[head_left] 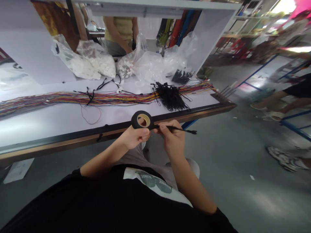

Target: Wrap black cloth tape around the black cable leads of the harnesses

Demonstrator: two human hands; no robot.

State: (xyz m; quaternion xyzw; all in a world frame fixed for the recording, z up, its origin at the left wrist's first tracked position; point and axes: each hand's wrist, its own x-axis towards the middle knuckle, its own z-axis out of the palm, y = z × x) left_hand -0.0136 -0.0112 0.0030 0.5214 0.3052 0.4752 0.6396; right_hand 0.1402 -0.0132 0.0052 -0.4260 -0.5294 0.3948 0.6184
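tape roll (pixel 134 119): matt, papery core (pixel 149 119) | bags (pixel 154 66): glossy plastic | tabletop (pixel 116 114): smooth

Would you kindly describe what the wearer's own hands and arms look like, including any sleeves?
The left hand and right hand are bare, with no gloves, and no watch shows at either wrist. The forearms are uncovered too. Above them come plain black sleeves, part of a black shirt with a white printed panel.
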